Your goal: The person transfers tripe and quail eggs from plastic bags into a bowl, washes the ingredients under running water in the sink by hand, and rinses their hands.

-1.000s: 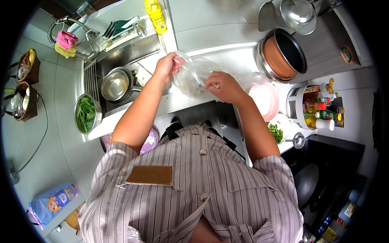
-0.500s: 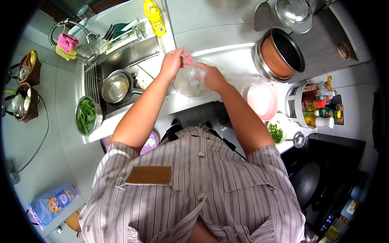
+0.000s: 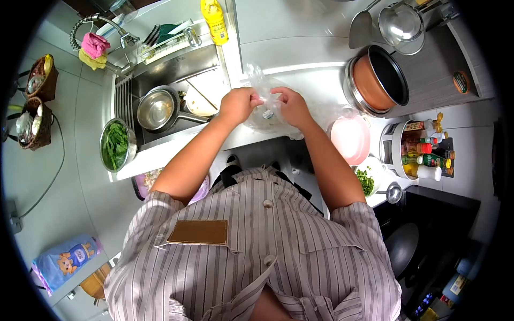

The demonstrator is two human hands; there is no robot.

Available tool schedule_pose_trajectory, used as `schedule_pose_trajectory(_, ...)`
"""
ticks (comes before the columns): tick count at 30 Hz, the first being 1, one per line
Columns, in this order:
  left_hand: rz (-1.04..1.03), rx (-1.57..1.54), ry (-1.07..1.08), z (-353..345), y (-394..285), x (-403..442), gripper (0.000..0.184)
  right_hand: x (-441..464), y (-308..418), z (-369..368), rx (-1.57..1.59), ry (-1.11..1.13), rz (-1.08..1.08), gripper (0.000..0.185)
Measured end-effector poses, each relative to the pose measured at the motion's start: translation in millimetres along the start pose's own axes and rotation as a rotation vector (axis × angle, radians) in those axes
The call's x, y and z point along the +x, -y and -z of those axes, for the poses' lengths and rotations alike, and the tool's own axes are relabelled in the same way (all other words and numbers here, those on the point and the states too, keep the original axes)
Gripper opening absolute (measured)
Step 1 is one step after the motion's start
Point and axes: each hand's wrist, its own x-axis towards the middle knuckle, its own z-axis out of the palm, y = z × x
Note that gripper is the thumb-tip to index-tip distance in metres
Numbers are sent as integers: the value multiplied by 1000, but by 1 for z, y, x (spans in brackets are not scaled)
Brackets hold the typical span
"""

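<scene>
A clear plastic bag (image 3: 261,79) lies on the white counter between my hands, its gathered top standing up. My left hand (image 3: 239,105) is closed on the left side of the bag's neck. From the right, my right hand (image 3: 293,106) pinches the same gathered plastic with thumb and forefinger. What the bag holds is hard to make out; a small dark-and-white patch shows through it. More thin plastic spreads to the right, up to a pink basin (image 3: 350,139).
Left is the sink (image 3: 160,69) with a metal pan (image 3: 156,110) and a plate. A bowl of leafy greens (image 3: 114,145) sits at its corner. Right are a stacked pot (image 3: 381,80), a bowl of chopped greens (image 3: 366,181), a ladle (image 3: 393,192) and a bottle rack (image 3: 393,150).
Both hands have come lower and closer together. The plastic, earlier spread loosely between them, is now bunched into an upright neck in my fingers. The camera view has shifted slightly.
</scene>
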Motion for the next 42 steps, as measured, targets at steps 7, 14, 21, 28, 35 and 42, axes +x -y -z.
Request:
schedule_pose_trajectory(7, -156, -271, -282, 19, 19, -5, 9, -15, 13, 54, -114, -65, 96, 27)
schedule_pose_trajectory(14, 134, -214, -125, -6, 52, 1, 14, -6, -22, 45, -46, -75, 250, 20)
schedule_pose_trajectory(21, -346, 77, -57, 14, -1, 11, 15, -14, 5, 41, -93, 129, 174, 29)
schedule_pose_trajectory(28, 55, -240, -91, 32, 43, 33, 25, -23, -2, 82, -369, 44, 40, 30)
schedule_pose_trajectory(35, -43, -441, 15, 13, 23, 28, 27, -19, 5, 26, -363, -137, 455, 42)
schedule_pose_trajectory(42, -111, -482, 38, 29, 47, 36, 23, -16, 14, 33, -36, -375, 257, 19)
